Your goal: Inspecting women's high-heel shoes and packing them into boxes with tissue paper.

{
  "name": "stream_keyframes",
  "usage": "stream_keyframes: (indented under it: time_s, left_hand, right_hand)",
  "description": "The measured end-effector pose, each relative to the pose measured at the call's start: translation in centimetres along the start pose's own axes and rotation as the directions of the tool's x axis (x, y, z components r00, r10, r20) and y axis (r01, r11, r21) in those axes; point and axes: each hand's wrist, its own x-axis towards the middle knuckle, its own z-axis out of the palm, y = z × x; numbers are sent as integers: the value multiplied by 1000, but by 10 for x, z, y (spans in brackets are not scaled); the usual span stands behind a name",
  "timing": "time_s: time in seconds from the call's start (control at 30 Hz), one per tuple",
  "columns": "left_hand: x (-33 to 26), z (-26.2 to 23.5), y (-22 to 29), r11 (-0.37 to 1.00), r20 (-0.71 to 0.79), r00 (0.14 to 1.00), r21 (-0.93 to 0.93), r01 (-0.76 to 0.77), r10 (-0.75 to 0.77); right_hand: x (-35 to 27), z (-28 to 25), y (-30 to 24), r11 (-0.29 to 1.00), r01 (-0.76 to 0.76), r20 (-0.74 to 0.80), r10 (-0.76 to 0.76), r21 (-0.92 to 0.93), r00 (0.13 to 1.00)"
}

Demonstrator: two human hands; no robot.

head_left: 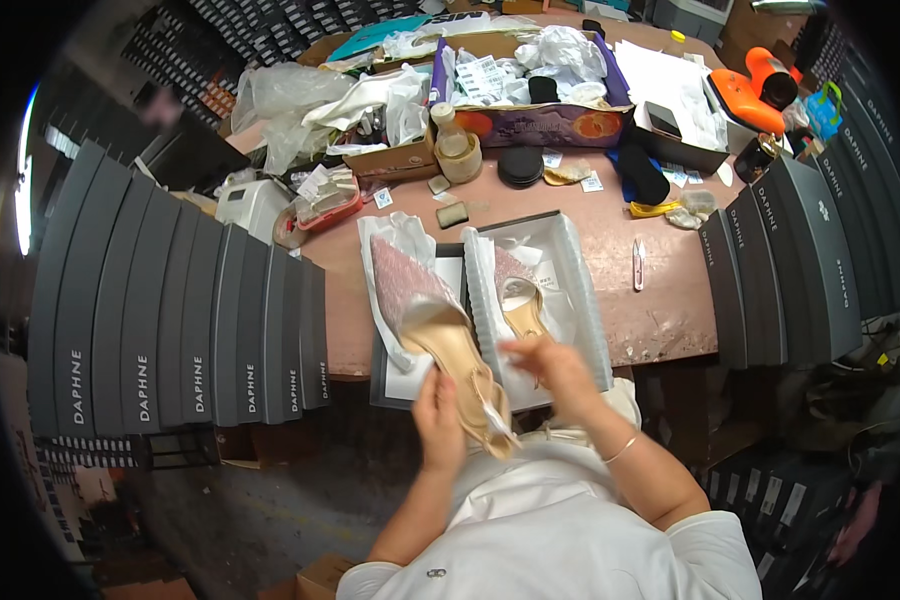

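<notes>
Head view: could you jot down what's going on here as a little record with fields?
Left hand: grips a pink pointed shoe at its heel end
Right hand: at the shoe's strap, fingers blurred
Second shoe: lies in the open box on white paper
Table: pinkish, cluttered; small snips right of the box
Sides: rows of dark grey boxes stand left and right
</notes>
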Motion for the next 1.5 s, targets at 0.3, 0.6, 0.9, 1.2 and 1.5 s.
stream_keyframes:
  time_s: [0.3, 0.6, 0.9, 1.2, 1.5]
  left_hand:
    - [53, -81, -67, 760, 194, 977, 622, -189, 84]
    - [82, -61, -6, 3, 672, 692, 717, -697, 264]
    - [111, -63, -33, -8, 716, 662, 680, -733, 220]
    - [103, -41, 43, 315, 698, 567, 471, -824, 438]
    - [96, -27, 75, 516, 575, 616, 353, -780, 538]
  right_hand:
    - [-41, -43, -68, 208, 188, 152, -176, -960, 973]
    - [32, -48, -45, -351, 421, 376, 190, -836, 907]
    - [40, -54, -15, -110, 266, 251, 136, -958, 958]
    - [81, -61, -21, -612, 648, 698, 209, -453, 685]
    - [80, -75, -33, -573, 573, 655, 81, -586, 751]
